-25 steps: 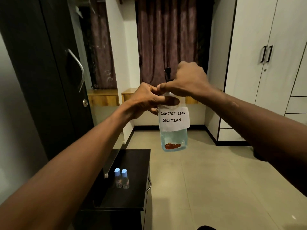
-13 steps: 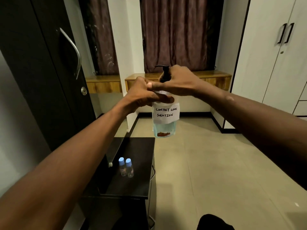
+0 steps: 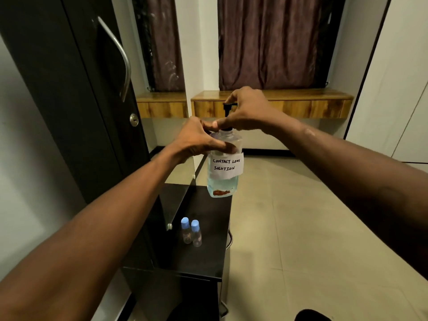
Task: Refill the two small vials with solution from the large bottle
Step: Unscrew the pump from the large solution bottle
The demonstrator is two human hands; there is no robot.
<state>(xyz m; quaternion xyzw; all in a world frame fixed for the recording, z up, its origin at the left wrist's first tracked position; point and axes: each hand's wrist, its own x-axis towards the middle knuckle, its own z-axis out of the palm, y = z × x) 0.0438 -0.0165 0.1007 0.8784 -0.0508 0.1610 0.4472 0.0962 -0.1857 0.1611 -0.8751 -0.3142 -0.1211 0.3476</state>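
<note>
I hold a large clear bottle (image 3: 223, 181) in the air; its white paper label reads "CONTACT LENS SOLUTION" and pale blue liquid fills its lower part. My left hand (image 3: 196, 140) wraps its shoulder. My right hand (image 3: 247, 112) is closed around the black pump top (image 3: 228, 105) and its collar. Two small clear vials (image 3: 191, 232) with blue caps stand upright side by side on the black cabinet top (image 3: 203, 258), below the bottle.
A dark wardrobe door with a metal handle (image 3: 122, 63) stands at the left. A glass panel (image 3: 176, 200) leans beside the cabinet. Wooden shelf (image 3: 273, 103) and dark curtains are ahead, white wardrobes at the right, tiled floor (image 3: 301, 228) beyond.
The view has tilted down and the bottle sits lower, over the cabinet's far edge. Both hands keep their grip; the right hand's fingers have shifted on the pump top.
</note>
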